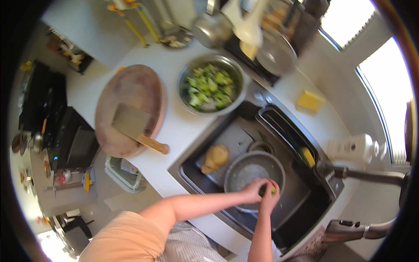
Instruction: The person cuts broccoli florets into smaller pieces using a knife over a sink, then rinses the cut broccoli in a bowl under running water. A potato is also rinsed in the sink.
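Note:
Both my hands are together over a metal bowl in the dark sink. My left hand and my right hand are closed around a small green piece, likely broccoli, mostly hidden by the fingers. A yellow-brown lumpy root vegetable lies in the sink, left of the bowl. On the counter behind the sink's left corner, a steel bowl holds cut broccoli florets. Left of it, a cleaver rests on a round wooden cutting board, its wooden handle past the board's edge.
The faucet reaches in from the right, near a white bottle. A narrow basket hangs at the sink's far side. A yellow sponge and a saucepan stand on the counter. A lidless bin is below at left.

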The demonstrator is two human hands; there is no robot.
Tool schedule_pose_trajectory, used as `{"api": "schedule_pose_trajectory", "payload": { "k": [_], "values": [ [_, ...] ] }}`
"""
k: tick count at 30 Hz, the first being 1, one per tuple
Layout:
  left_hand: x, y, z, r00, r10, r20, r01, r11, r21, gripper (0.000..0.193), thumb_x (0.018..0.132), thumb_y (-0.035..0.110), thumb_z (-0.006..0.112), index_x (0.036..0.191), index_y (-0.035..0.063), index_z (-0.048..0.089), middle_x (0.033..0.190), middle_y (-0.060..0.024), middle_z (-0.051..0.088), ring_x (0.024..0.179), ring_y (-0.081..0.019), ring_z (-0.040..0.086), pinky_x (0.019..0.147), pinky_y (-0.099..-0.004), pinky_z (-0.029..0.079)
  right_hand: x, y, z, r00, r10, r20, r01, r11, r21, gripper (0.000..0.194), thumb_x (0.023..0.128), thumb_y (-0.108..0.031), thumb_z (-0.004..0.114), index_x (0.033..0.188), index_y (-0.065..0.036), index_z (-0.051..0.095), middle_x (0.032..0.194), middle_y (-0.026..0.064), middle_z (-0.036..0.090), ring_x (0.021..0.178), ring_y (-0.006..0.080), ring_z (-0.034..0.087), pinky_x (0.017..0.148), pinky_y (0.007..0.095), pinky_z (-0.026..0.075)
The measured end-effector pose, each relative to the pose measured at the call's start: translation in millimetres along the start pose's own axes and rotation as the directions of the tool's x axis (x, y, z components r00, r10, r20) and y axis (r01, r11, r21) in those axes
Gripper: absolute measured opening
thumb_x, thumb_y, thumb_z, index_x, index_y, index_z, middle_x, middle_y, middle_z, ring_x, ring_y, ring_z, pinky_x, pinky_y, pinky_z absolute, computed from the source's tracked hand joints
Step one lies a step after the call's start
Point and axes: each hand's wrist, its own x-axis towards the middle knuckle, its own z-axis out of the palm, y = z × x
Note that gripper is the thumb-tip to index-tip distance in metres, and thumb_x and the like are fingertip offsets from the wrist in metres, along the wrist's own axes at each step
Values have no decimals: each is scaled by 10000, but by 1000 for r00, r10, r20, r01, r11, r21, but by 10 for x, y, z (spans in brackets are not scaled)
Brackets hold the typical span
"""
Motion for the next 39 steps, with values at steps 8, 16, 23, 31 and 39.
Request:
{"api": "schedule_pose_trajectory", "payload": {
  "k": [8, 16, 23, 31, 39],
  "values": [
    [-95, 482, -737, 981, 35, -190, -36, 999, 1, 647, 626, 157, 750, 1214, 51, 502, 1175, -173, 514, 1107, -340, 499, 944, -387, 404, -42, -681, 548, 981, -157, 116, 175, 971, -161, 214, 895, -184, 580, 971, 15, 595, 924, 104, 607, 868, 181, 545, 800, 312, 444],
    [553, 1329, -2963, 710, 442, -549, -288, 893, 347, 616, 644, 93, 725, 1191, 25, 451, 1163, -170, 445, 1083, -339, 457, 904, -388, 407, 761, -2152, 2512, 789, -495, 364, 418, 866, 272, 279, 931, -186, 526, 1123, 16, 518, 1083, 142, 566, 966, 221, 524, 869, 328, 414],
    [587, 1008, -3429, 836, 208, -507, 172, 779, 603, 561, 670, 70, 669, 1208, 93, 513, 1340, -137, 379, 1242, -325, 346, 952, -521, 390, 1016, -2002, 2890, 507, -636, 581, 805, 591, -55, 343, 885, -80, 545, 1215, -4, 490, 1179, 148, 535, 1025, 217, 536, 862, 324, 443],
    [-61, 747, -2760, 908, -153, -390, 6, 936, -352, 127, 781, 84, 630, 899, 43, 650, 892, -54, 628, 854, -131, 576, 761, -300, 478, 633, -1281, 1110, 938, -210, 276, 325, 812, -485, 155, 802, -122, 671, 896, -2, 702, 761, 73, 672, 728, 128, 614, 699, 259, 492],
    [20, 654, -2995, 856, -493, -157, 117, 479, -870, 504, 881, 519, 514, 1151, 98, 450, 1008, -144, 628, 720, -161, 623, 492, -275, 476, 581, 626, -562, 992, -85, 93, 123, 805, -581, 246, 800, -191, 660, 979, -22, 668, 804, 133, 676, 742, 231, 653, 705, 320, 507]
  ]
}}
